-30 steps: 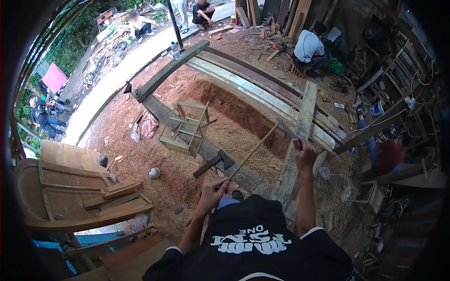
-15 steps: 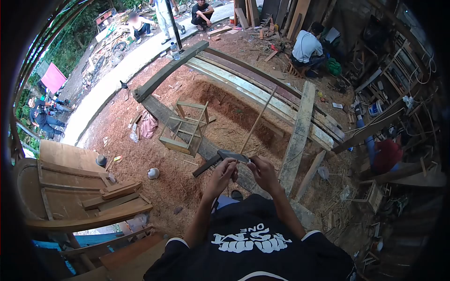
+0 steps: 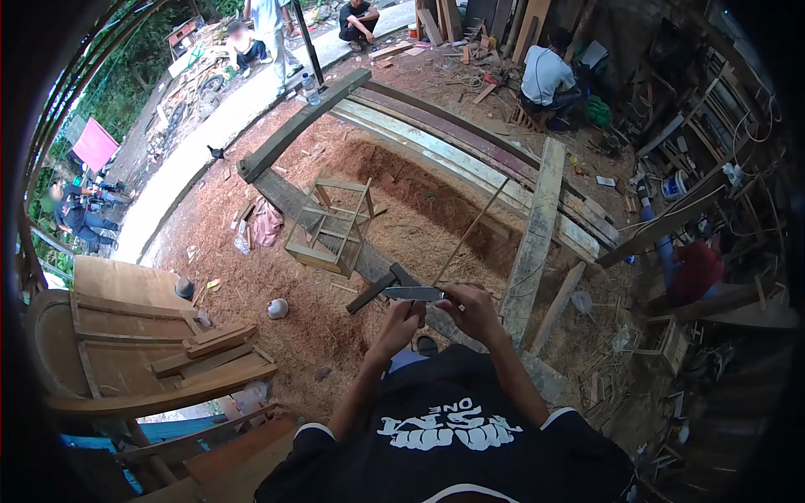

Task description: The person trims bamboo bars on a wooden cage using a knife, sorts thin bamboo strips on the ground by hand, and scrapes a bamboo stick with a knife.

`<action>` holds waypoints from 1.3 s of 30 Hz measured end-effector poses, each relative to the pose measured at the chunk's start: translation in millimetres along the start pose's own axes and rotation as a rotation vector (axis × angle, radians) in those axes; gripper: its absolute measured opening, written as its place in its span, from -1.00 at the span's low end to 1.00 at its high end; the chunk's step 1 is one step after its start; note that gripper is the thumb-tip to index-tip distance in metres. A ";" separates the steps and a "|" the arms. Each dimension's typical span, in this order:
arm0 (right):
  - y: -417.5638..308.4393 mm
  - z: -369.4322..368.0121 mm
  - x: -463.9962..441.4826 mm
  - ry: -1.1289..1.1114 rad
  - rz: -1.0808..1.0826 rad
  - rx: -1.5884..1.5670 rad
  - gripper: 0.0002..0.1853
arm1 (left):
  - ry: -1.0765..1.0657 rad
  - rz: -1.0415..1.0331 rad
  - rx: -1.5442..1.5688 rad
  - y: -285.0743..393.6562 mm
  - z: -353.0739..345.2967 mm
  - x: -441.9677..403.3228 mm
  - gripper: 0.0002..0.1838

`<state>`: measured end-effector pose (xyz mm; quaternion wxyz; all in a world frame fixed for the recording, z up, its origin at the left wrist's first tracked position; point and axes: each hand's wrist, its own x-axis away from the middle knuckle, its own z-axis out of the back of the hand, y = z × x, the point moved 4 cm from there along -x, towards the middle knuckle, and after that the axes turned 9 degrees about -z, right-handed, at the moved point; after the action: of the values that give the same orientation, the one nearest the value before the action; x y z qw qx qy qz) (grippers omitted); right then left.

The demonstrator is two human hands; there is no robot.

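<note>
My right hand [image 3: 471, 312] is closed around the handle of a knife [image 3: 412, 293]. Its pale flat blade points left, over the fingers of my left hand [image 3: 397, 325]. The left fingers are pinched together below the blade, and what they grip is too small to make out. A tiny whitish bit shows between the two hands. A long thin stick [image 3: 471, 228] slants up and right from behind the knife; which hand, if either, holds its near end is hidden. Beyond the blade lies a dark T-shaped wooden piece [image 3: 373, 290].
A small wooden frame [image 3: 331, 225] stands on the plank ahead. Long boards [image 3: 444, 151] lie beyond a shavings-covered floor [image 3: 277, 352]. A wooden panel [image 3: 126, 289] is at left. Several people are around, one crouching in a white shirt [image 3: 547, 77].
The knife blade has turned from dark to bright and sits slightly lower. The stick's far end has shifted down and right. Both hands stay close together.
</note>
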<state>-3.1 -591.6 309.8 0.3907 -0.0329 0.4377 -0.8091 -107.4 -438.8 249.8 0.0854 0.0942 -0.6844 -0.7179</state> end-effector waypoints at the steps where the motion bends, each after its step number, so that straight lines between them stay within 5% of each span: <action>1: 1.3 0.2 -0.3 0.012 0.021 0.018 -0.68 | -0.004 0.018 -0.011 0.3 -0.7 -0.2 -0.87; 8: 25.6 7.8 -14.2 0.018 0.015 0.142 -0.70 | 0.081 0.063 0.087 22.0 -5.7 -14.4 -0.82; 11: 27.9 24.3 -22.6 0.252 0.090 0.161 -0.82 | 0.072 0.088 0.185 44.5 -4.2 -17.7 -0.77; 14: 124.7 106.5 -18.5 0.518 -0.519 0.285 -0.72 | 0.062 0.197 0.287 35.6 10.4 21.6 -0.74; 18: 95.9 141.6 -26.8 0.535 -0.248 0.402 -0.61 | 0.182 0.207 0.119 -9.7 24.2 25.7 -0.72; 26: 20.3 24.1 -19.0 0.052 -0.207 -0.017 -0.79 | 0.122 0.141 0.392 33.4 1.8 -38.7 -0.70; 31: 4.0 13.5 -18.0 0.076 -0.075 -0.069 -0.73 | 0.114 0.244 0.482 32.9 -10.3 -39.2 -0.69; 39: 4.2 19.9 -23.0 -0.077 -0.130 0.023 -0.70 | -0.031 -0.001 0.376 36.7 -17.0 -42.1 -0.66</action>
<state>23.2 -591.3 325.6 0.3543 -0.0877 0.4101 -0.8358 -62.7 -446.4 286.4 0.0554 0.0976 -0.8077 -0.5788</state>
